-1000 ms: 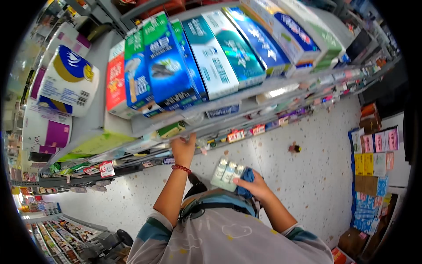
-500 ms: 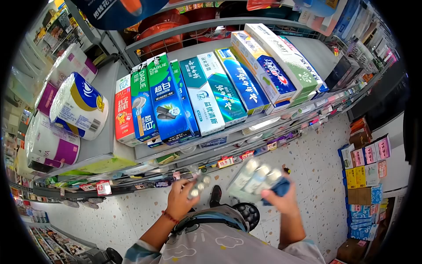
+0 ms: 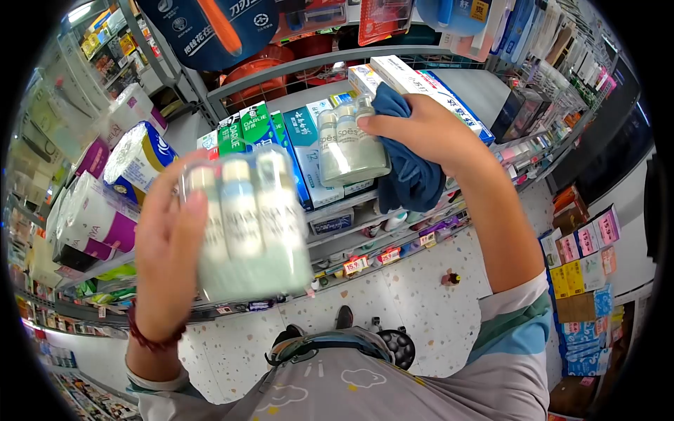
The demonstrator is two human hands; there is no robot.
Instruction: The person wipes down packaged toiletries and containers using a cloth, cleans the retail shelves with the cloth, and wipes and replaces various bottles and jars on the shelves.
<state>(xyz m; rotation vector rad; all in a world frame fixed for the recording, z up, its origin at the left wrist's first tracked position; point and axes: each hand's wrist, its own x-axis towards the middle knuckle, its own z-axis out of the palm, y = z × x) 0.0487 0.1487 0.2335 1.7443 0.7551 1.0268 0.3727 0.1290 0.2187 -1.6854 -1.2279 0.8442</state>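
Wrapped round the left side of a clear pack of small bottles (image 3: 246, 224), my left hand (image 3: 168, 245) holds it up close to the camera, slightly blurred. My right hand (image 3: 421, 133) grips a second, similar bottle pack (image 3: 347, 144) together with a dark blue cloth (image 3: 411, 172), which hangs below the fingers. Both packs have pale green lower parts and are in front of the shelf's toothpaste boxes, partly hiding them. The two packs are apart, the left one lower and nearer.
Toothpaste boxes (image 3: 302, 133) stand on the grey shelf (image 3: 484, 95), with wrapped paper rolls (image 3: 137, 158) at the left. Hanging packages are above. A round black stool (image 3: 399, 347) is on the floor (image 3: 449, 316). Stacked goods (image 3: 579, 281) line the right side.
My left hand has risen from below the shelf with a bottle pack. My right hand has moved up and forward with its pack and the cloth, from over the floor to the shelf boxes.
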